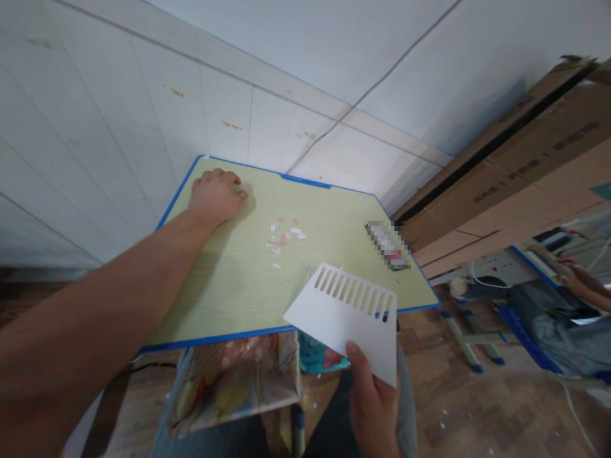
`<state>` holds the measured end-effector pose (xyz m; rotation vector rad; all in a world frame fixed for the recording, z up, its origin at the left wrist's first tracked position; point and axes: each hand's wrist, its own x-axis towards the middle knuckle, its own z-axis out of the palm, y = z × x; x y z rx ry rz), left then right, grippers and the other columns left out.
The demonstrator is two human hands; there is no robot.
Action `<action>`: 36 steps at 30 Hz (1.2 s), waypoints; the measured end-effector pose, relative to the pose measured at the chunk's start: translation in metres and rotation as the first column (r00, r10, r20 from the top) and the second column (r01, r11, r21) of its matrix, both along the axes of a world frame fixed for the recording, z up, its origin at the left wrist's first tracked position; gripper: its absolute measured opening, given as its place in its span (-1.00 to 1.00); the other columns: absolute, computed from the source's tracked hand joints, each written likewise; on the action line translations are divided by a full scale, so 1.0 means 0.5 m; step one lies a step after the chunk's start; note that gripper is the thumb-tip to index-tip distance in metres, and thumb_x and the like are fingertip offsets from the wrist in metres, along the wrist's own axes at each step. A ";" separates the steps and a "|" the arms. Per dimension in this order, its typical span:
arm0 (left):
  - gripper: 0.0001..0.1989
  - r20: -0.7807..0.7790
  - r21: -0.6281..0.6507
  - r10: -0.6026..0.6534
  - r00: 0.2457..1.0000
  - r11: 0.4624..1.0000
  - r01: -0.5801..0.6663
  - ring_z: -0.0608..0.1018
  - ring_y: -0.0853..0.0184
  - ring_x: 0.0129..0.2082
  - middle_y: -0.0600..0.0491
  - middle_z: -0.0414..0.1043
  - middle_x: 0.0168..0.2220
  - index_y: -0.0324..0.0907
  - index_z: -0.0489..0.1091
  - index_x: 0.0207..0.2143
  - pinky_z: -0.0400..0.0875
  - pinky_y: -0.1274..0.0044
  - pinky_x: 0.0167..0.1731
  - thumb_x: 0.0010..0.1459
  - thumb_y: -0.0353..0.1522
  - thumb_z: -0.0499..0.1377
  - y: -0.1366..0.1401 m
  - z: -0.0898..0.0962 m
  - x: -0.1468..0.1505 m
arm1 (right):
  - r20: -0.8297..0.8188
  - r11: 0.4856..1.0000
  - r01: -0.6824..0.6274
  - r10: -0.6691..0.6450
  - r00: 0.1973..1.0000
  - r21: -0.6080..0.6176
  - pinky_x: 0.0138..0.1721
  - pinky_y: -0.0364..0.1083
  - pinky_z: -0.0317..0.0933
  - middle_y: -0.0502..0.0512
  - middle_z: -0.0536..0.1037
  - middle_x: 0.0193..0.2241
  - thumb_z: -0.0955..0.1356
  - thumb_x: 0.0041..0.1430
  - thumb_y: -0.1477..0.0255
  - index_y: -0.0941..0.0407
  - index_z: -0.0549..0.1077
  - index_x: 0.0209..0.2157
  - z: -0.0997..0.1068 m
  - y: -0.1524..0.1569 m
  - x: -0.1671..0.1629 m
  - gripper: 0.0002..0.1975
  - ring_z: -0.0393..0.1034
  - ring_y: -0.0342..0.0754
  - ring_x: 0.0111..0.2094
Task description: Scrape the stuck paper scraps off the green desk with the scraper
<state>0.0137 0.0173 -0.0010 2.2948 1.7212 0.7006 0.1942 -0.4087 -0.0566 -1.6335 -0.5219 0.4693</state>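
Note:
My right hand (375,394) pinches the lower edge of a white card (341,315) with a row of long narrow slots cut along its far side. The card is tilted above the desk's front edge. Over at the far left corner, my left hand (217,196) rests on the pale green desk (224,280) with its fingers curled in; whatever may be inside them is hidden. Between the hands lie several small white and pinkish paper scraps (285,238). A flat oblong object (387,245), pixelated, is on the desk's right side.
Large cardboard boxes (520,172) lean along the right side. White panelled wall (229,102) with a hanging cable stands behind the desk. Below the front edge is a patterned fabric compartment (238,375). Another person's arm (585,286) shows at far right.

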 end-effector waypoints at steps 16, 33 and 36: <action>-0.44 -0.014 0.024 0.055 0.998 0.998 -0.054 0.56 -0.20 0.59 -0.26 0.66 0.49 -0.06 0.68 0.40 0.37 0.07 0.65 0.49 -0.18 0.16 0.009 -0.023 -0.019 | -0.093 0.986 -0.157 0.151 0.984 -0.062 -0.27 0.06 0.60 0.28 0.85 -0.43 0.59 0.58 -0.12 0.08 0.86 -0.45 0.043 0.088 0.057 -0.35 0.73 0.16 -0.42; -0.43 0.011 0.012 0.065 0.998 0.998 -0.065 0.56 -0.26 0.58 -0.27 0.67 0.49 -0.07 0.69 0.41 0.37 -0.02 0.65 0.43 -0.21 0.24 0.006 -0.024 -0.018 | 0.011 0.942 -0.326 0.328 0.945 -0.084 -0.06 0.19 0.72 0.31 0.89 -0.38 0.62 0.45 -0.02 0.06 0.86 -0.45 0.084 0.220 0.158 -0.49 0.85 0.30 -0.29; -0.43 -0.017 -0.002 0.087 0.996 0.996 -0.087 0.54 -0.24 0.61 -0.32 0.64 0.52 -0.17 0.68 0.44 0.37 0.01 0.66 0.51 -0.23 0.20 0.001 -0.016 -0.011 | -0.015 0.941 -0.329 0.329 0.944 -0.074 -0.05 0.19 0.74 0.29 0.89 -0.38 0.62 0.47 0.06 0.06 0.86 -0.44 0.095 0.224 0.154 -0.54 0.86 0.29 -0.29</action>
